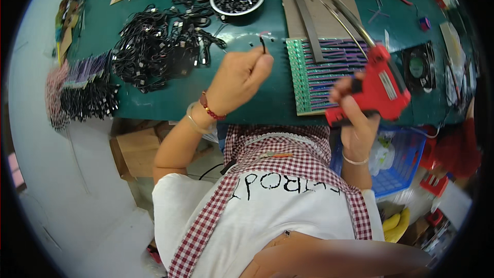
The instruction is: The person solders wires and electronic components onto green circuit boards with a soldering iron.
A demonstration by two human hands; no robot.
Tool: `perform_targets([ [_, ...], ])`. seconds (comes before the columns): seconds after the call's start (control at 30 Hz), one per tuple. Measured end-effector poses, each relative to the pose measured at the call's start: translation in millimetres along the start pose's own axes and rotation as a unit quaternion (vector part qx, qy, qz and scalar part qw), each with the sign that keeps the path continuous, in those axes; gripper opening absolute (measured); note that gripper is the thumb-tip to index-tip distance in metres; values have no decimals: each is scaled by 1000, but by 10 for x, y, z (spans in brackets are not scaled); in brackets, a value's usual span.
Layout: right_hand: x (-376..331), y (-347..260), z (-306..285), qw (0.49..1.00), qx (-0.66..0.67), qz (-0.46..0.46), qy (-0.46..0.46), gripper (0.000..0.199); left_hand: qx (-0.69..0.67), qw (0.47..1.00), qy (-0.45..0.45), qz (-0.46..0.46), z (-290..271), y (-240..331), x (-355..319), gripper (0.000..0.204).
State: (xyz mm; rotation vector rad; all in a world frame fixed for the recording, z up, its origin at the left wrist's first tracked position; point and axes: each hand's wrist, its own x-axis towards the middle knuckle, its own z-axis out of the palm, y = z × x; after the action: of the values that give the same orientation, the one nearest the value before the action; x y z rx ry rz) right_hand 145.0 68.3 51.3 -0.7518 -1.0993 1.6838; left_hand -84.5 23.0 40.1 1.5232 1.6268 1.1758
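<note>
Black, thin short tube piece (263,46) pinched upright in left hand (237,80) fingertips above green tabletop (154,104); looked featherlight, bendy, easy to drop, so best nipped at lower end w/ two fingers. Right hand (355,116) clamped round grip of red glue-gun-type tool (378,85), rigid, heavier, nozzle fwd over purple wire strips (324,67). Open room only betw. black cable heap (154,46) & strips; tabletop edge close below both hands.
</note>
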Motion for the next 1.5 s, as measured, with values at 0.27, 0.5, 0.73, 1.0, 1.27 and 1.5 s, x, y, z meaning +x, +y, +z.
perform_targets([
  [0.27, 240, 101, 377, 994, -96, 33, -49, 25, -125, 971, -201, -17, 245, 194, -141, 30],
  [0.5, 99, 154, 369, 988, -148, 4, -39, 18, -109, 968, -222, -44, 256, 190, -181, 31],
  [0.73, 31, 142, 333, 984, -176, 7, -8, 18, -67, 977, -202, 10, 386, 145, -258, 21],
  [1.0, -103, 87, 156, 965, -249, 72, -41, 14, 111, 978, -65, 166, 382, 171, -296, 9],
  [1.27, 49, 147, 96, 981, -188, 50, -9, 18, -62, 998, -1, -30, 448, 222, -293, 11],
  [1.5, 16, 157, 182, 983, -165, 74, -35, 19, -278, 936, -60, -207, 552, 267, -336, 11],
])
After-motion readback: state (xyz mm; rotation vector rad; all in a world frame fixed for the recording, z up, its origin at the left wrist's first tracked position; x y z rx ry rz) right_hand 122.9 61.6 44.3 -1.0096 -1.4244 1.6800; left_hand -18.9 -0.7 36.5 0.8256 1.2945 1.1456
